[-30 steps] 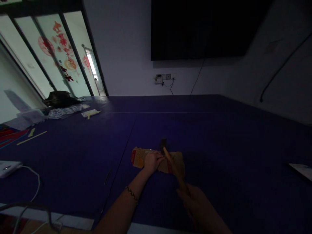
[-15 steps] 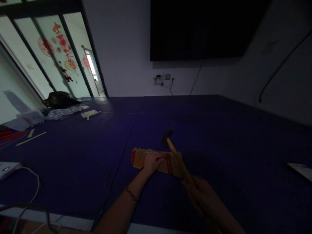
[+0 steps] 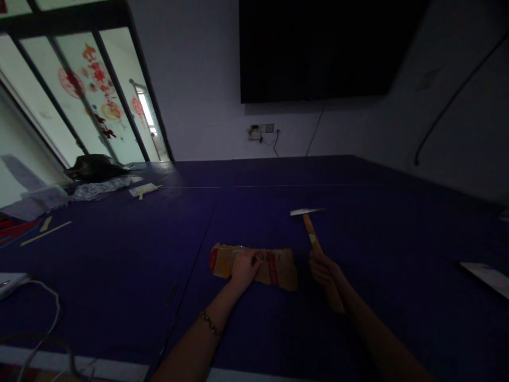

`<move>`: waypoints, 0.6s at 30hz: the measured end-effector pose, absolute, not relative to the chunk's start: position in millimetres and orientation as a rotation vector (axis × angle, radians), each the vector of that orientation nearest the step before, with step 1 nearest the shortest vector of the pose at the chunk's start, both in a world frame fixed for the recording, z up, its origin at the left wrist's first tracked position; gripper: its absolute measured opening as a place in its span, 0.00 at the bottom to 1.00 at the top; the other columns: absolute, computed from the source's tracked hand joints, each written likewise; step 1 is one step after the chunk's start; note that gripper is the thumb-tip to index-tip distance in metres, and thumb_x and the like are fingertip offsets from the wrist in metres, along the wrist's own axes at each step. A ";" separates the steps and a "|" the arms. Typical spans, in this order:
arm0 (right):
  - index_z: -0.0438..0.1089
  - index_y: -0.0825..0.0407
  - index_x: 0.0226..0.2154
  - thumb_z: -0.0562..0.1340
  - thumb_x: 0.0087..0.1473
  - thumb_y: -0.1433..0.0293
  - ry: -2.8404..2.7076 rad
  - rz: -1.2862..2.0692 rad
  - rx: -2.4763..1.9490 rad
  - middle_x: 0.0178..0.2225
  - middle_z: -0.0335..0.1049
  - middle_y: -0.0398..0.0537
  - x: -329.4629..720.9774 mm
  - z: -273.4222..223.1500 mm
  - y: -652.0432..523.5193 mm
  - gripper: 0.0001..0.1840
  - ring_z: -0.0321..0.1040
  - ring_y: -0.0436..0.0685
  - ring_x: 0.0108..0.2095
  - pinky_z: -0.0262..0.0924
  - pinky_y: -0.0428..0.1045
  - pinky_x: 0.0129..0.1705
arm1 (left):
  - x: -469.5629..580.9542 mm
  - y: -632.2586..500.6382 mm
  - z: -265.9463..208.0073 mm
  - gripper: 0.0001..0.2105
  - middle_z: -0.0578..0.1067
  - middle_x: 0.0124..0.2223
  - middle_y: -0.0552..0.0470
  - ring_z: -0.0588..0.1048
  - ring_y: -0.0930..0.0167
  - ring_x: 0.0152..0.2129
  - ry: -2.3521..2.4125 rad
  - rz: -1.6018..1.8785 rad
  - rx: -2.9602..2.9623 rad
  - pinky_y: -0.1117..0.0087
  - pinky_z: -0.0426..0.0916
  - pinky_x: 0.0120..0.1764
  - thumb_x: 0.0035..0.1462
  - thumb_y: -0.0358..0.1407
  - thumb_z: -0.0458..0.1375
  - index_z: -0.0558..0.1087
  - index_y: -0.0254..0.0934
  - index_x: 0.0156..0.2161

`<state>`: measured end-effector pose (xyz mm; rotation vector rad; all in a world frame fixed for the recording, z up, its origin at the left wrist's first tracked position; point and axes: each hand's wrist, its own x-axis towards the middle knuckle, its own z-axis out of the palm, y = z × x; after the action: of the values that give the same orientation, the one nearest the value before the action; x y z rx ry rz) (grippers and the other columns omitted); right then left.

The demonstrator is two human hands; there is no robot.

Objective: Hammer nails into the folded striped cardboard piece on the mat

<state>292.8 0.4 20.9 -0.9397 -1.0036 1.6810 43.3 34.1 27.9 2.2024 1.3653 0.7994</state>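
A flattened piece of brown cardboard-like packaging [image 3: 282, 268] with red print lies on the dark blue tabletop [image 3: 366, 233]. My left hand [image 3: 244, 265] rests on its middle, with thumb and fingertips pinched together; whatever is between them is too small and dark to make out. To the right of the packaging, my right hand [image 3: 326, 270] is wrapped round the wooden handle of a hammer [image 3: 312, 231]. The hammer's metal head points away from me, and the handle's butt sticks out below my fist.
A white device [image 3: 11, 284] with a white cable sits at the left edge. Further back lie a black bag [image 3: 95, 167], crumpled patterned cloth or plastic [image 3: 101, 187] and yellowish strips [image 3: 45, 233]. A flat pale object [image 3: 487, 277] lies at the right. A black screen [image 3: 330, 53] hangs on the wall.
My right hand has swung the hammer to the right, away from over the packaging, and its head has turned sideways. My left hand stays on the packaging. The view has shifted slightly.
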 end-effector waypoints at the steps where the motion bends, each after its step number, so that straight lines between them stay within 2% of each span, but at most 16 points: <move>1: 0.40 0.48 0.17 0.60 0.38 0.53 -0.994 1.692 -0.937 0.06 0.37 0.26 293.1 19.0 0.3 0.27 0.30 0.41 0.05 0.37 0.38 0.05 | 42.7 34.0 30.1 0.11 0.75 0.33 0.52 0.72 0.71 0.32 1.375 0.808 2.193 0.71 0.64 0.38 0.49 0.30 0.55 0.69 0.36 0.40; 3: 0.42 0.48 0.17 0.59 0.39 0.54 -0.975 1.705 -0.929 0.07 0.37 0.26 293.7 17.2 -0.6 0.25 0.28 0.41 0.06 0.35 0.38 0.05 | 39.9 31.9 38.4 0.11 0.75 0.33 0.51 0.72 0.71 0.31 1.399 0.823 2.202 0.70 0.64 0.38 0.50 0.30 0.54 0.69 0.35 0.41; 7: 0.44 0.49 0.17 0.57 0.43 0.56 -0.942 1.706 -0.911 0.08 0.36 0.28 294.9 15.6 -2.8 0.21 0.25 0.42 0.07 0.35 0.38 0.06 | 22.3 11.0 62.1 0.07 0.74 0.36 0.48 0.71 0.69 0.35 1.370 0.861 2.383 0.68 0.64 0.41 0.51 0.31 0.52 0.71 0.36 0.36; 10: 0.45 0.49 0.17 0.57 0.44 0.58 -0.915 1.698 -0.901 0.09 0.35 0.29 295.7 14.0 -4.1 0.21 0.25 0.42 0.09 0.35 0.38 0.07 | -6.5 -19.7 71.2 0.09 0.75 0.35 0.49 0.71 0.69 0.35 1.412 0.929 2.403 0.68 0.65 0.40 0.54 0.34 0.49 0.72 0.38 0.35; 15: 0.45 0.49 0.16 0.57 0.45 0.60 -0.876 1.696 -0.912 0.09 0.33 0.29 297.1 14.3 -4.3 0.20 0.24 0.42 0.09 0.33 0.38 0.08 | -81.1 -54.8 67.6 0.12 0.75 0.35 0.50 0.72 0.69 0.34 1.909 0.955 2.033 0.70 0.65 0.39 0.54 0.37 0.47 0.72 0.39 0.36; 18: 0.45 0.49 0.15 0.57 0.45 0.60 -0.861 1.688 -0.922 0.09 0.34 0.30 297.4 16.1 -3.9 0.20 0.26 0.42 0.09 0.33 0.38 0.08 | -119.7 -57.0 70.2 0.12 0.76 0.37 0.50 0.73 0.68 0.34 2.206 0.773 1.756 0.72 0.65 0.36 0.52 0.37 0.48 0.73 0.39 0.36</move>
<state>297.4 -3.9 16.1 -0.9222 -0.8608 1.6882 -119.7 -57.0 70.2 1.7558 2.2055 0.7726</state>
